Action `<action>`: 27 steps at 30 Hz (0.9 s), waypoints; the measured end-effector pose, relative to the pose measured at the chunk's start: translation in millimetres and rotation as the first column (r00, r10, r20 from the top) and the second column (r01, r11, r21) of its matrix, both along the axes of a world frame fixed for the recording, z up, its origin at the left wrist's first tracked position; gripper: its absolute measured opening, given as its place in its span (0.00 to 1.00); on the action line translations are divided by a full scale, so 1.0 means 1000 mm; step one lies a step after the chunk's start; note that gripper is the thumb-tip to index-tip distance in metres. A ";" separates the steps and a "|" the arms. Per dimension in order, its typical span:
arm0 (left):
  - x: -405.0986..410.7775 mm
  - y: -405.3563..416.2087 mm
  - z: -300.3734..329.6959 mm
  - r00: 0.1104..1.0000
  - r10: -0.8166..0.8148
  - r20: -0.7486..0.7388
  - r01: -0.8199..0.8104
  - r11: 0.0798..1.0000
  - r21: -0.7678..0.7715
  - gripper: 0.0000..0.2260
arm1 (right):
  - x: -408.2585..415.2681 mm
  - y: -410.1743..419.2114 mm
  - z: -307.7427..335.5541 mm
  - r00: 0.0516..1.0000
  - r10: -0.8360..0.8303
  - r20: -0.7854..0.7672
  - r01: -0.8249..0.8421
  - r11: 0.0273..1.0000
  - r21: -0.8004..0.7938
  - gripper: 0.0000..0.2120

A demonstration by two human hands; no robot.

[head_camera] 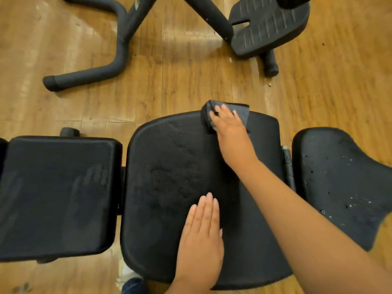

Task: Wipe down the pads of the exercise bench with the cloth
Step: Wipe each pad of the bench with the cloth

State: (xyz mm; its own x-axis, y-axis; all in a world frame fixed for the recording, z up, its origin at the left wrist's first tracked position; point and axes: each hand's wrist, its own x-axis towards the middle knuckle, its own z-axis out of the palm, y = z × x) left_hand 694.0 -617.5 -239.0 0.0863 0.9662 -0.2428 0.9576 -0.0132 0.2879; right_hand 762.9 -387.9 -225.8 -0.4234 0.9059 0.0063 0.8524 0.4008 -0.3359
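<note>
Three black bench pads lie in a row before me. The middle pad (169, 177) is the widest. My right hand (231, 128) presses a dark grey cloth (241, 112) against its far edge, and the cloth hangs slightly past that edge. My left hand (201, 232) rests flat on the near part of the same pad, fingers together, holding nothing. The left pad (57, 196) shows faint hand smudges. The right pad (343, 187) is curved and speckled with white flecks and small holes.
The bench stands on a wooden floor (169, 85). Beyond it lie a bent black padded bar (114, 66), a straight black tube (210, 15) and a ribbed black footplate (267, 24). A shoe tip (131, 283) shows at the bottom edge.
</note>
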 end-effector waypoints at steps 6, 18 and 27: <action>0.008 -0.005 0.010 1.000 -0.010 -0.001 0.010 1.000 0.018 0.26 | 0.089 -0.051 0.001 0.929 -0.344 -0.136 0.329 0.936 -0.123 0.19; 0.011 -0.005 0.011 0.994 -0.004 -0.108 0.010 0.999 0.049 0.25 | 0.119 -0.277 -0.010 0.933 -0.358 0.023 0.358 0.923 -0.142 0.25; 0.011 -0.006 0.009 0.993 -0.007 -0.119 0.015 0.998 0.061 0.25 | 0.053 -0.326 -0.025 0.985 -0.167 0.034 0.168 0.985 -0.026 0.14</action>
State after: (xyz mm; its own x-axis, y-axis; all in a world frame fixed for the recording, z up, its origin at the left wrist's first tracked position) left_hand 705.2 -623.5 -230.1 0.0711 0.9789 -0.1917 0.9845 -0.0380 0.1711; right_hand 815.5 -713.6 -250.3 -0.2655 0.9636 -0.0316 0.9170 0.2422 -0.3169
